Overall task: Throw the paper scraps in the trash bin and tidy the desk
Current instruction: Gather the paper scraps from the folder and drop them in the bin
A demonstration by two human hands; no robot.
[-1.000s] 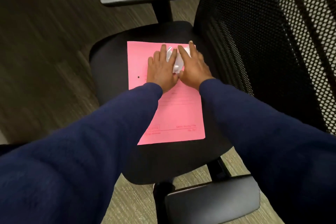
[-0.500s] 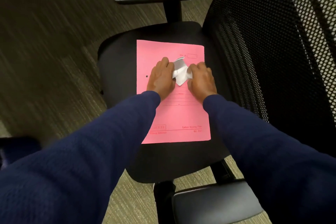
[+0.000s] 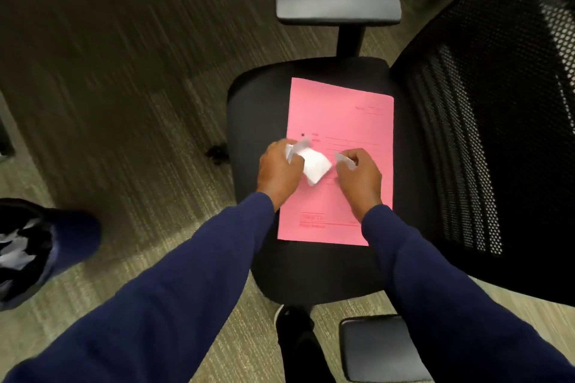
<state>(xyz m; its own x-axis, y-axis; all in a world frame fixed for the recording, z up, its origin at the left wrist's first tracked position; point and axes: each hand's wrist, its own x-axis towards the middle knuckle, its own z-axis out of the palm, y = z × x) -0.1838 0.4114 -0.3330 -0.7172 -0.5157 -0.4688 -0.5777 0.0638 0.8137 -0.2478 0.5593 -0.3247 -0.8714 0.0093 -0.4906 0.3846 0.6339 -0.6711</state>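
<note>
Folder [image 3: 340,121] on chair seat [image 3: 258,109]; backrest [image 3: 485,121] right; trash bin [image 3: 28,252] on floor far left.

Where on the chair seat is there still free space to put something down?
The black seat is bare left of the pink sheet and along its near edge below it. The sheet's far half is free too. Its middle is crowded: the left hand and right hand hold white paper scraps there.

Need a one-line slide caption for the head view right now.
Both hands, left hand and right hand, gather white paper scraps off a pink folder on an office chair seat.
</note>
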